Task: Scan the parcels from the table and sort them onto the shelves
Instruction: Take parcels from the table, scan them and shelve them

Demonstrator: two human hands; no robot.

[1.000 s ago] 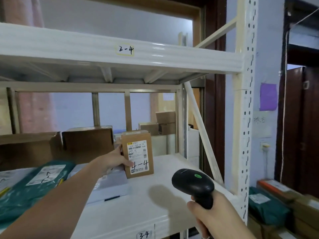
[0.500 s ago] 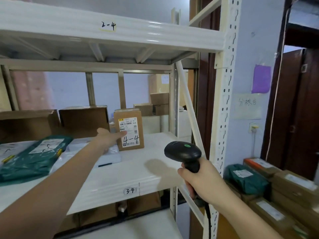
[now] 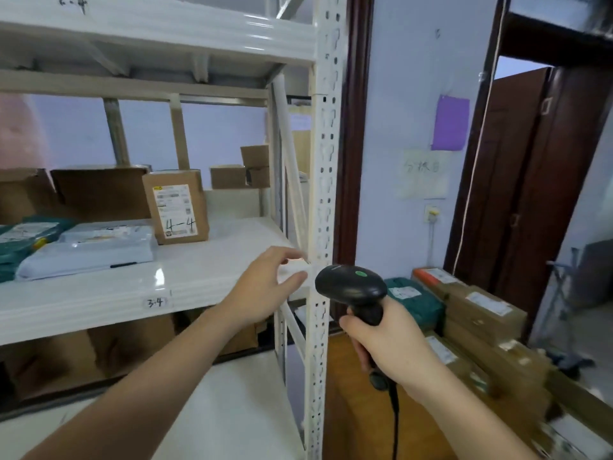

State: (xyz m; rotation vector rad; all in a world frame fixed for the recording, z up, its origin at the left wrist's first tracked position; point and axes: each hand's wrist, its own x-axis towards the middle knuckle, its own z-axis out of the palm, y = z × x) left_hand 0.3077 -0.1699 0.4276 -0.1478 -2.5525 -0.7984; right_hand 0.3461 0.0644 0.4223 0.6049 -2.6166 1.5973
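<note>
Our right hand point(image 3: 388, 340) has its grip wrapped tight round the handle of the black scanner point(image 3: 351, 287), whose head points left and slightly up, toward the white upright post point(image 3: 323, 194) of the rack. Our left hand point(image 3: 265, 287) carries nothing: its fingers point(image 3: 292, 252) are loosely spread, hanging just over the front right corner of the shelf point(image 3: 199, 260) tagged 3-4. Outward from that empty grip, up and to the left and well apart from it, stands the brown parcel point(image 3: 177, 205) with "4-4" handwritten on its label, upright on the shelf with its long axis vertical and its label facing us; it looks already placed. Further left of it lie a grey mailer point(image 3: 89, 249) and a green one point(image 3: 23, 237), flat on the same shelf. The parcels yet to be scanned we judge to be the stacked cartons point(image 3: 484, 310) and the green bag point(image 3: 414, 298), which lie to the right of both grips, low and behind the scanner. The right hand is the nearer but occupied, so the free left hand would have to cross over, or we turn right.
</note>
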